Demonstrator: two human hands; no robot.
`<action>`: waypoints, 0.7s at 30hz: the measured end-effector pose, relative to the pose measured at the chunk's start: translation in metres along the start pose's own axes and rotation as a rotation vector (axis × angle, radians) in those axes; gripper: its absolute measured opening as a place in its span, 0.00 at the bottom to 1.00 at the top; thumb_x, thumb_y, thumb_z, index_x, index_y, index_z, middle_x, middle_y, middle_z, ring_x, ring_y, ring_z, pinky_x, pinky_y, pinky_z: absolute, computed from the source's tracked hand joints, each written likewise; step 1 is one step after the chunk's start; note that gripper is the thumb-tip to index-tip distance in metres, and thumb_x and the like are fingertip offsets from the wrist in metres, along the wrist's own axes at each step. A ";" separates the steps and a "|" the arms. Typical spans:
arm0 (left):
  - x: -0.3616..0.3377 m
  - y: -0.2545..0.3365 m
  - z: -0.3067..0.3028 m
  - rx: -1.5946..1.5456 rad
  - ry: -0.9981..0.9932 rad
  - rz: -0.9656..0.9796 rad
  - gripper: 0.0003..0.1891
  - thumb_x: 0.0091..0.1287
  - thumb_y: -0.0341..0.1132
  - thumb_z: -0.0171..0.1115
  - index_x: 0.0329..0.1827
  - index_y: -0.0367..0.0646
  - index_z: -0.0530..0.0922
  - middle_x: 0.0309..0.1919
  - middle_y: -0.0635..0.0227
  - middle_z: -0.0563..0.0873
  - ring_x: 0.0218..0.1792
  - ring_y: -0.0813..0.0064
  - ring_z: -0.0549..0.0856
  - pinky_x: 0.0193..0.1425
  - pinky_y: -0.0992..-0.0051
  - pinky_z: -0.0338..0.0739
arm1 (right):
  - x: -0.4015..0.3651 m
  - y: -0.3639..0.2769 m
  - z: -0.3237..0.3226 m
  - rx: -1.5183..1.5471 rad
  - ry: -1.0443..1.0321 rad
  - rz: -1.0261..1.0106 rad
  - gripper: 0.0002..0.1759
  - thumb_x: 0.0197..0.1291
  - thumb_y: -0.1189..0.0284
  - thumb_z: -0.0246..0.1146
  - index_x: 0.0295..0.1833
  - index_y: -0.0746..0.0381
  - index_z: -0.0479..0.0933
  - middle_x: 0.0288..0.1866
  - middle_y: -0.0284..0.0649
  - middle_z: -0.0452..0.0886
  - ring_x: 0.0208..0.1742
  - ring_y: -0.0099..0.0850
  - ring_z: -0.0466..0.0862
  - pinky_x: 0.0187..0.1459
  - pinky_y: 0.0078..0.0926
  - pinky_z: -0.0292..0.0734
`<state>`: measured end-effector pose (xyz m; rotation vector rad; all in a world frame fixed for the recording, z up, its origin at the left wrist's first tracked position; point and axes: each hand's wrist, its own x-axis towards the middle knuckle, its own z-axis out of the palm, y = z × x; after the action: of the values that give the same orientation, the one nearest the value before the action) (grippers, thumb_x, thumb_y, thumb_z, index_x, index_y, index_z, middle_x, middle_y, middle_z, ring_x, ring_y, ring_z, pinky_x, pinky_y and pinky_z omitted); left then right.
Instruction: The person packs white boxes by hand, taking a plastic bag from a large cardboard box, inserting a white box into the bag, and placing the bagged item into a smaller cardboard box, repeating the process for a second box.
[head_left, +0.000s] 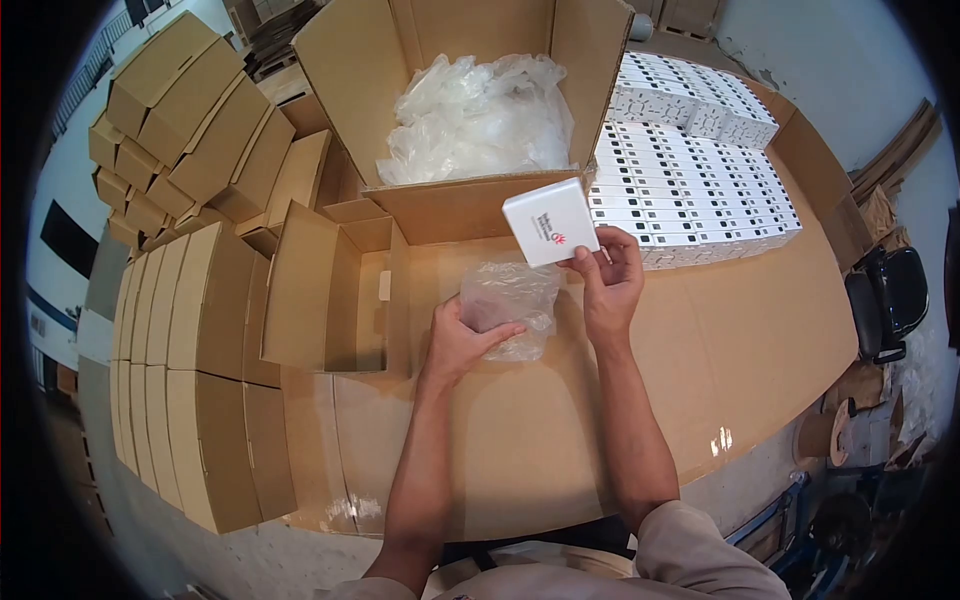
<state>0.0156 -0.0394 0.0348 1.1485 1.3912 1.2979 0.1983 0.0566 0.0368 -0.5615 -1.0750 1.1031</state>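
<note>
A small white box (552, 222) with dark print and a red mark is tilted in my right hand (608, 282), thumb on its front near the lower right corner. Lower and to the left, my left hand (470, 340) grips a clear plastic bag (512, 305), its thumb lying across the film. The bag hangs just below the white box, over the cardboard-covered table (540, 430). Left of my left hand stands an open brown carton (300, 290) with its lid folded to the left. Inside it, bare cardboard shows.
A large open carton (450, 215) full of clear plastic bags (490, 120) stands behind my hands. Rows of white boxes (690, 190) fill the back right. Closed brown cartons (210, 400) are stacked at the left. A black chair (890, 300) is beyond the table's right edge.
</note>
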 end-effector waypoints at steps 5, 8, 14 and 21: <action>0.002 -0.006 0.001 0.002 -0.039 0.002 0.25 0.52 0.28 0.87 0.52 0.34 0.84 0.45 0.64 0.92 0.44 0.77 0.89 0.52 0.72 0.85 | 0.001 -0.005 0.002 0.196 0.042 0.090 0.16 0.71 0.81 0.66 0.59 0.69 0.70 0.55 0.47 0.82 0.51 0.34 0.88 0.49 0.35 0.92; 0.002 -0.006 0.003 0.010 -0.035 0.019 0.25 0.52 0.28 0.86 0.53 0.34 0.85 0.45 0.64 0.92 0.45 0.77 0.89 0.52 0.72 0.85 | 0.000 -0.003 -0.001 0.172 0.006 0.078 0.16 0.71 0.80 0.67 0.59 0.69 0.71 0.54 0.47 0.83 0.51 0.32 0.88 0.51 0.32 0.90; 0.003 -0.008 0.001 0.027 0.004 0.058 0.25 0.53 0.28 0.86 0.53 0.34 0.84 0.46 0.64 0.92 0.46 0.77 0.89 0.53 0.72 0.84 | -0.001 0.004 -0.012 0.028 -0.091 0.066 0.11 0.72 0.79 0.67 0.55 0.68 0.76 0.53 0.45 0.85 0.53 0.28 0.87 0.55 0.23 0.82; 0.002 0.001 0.000 0.045 0.017 -0.026 0.25 0.55 0.29 0.85 0.55 0.33 0.84 0.48 0.62 0.92 0.48 0.75 0.89 0.55 0.71 0.84 | -0.003 -0.006 -0.008 -0.026 -0.131 0.081 0.10 0.71 0.80 0.67 0.55 0.68 0.77 0.51 0.43 0.86 0.52 0.26 0.86 0.56 0.24 0.80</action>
<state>0.0156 -0.0369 0.0362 1.1478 1.4498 1.2669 0.2080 0.0524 0.0367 -0.5633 -1.1893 1.2112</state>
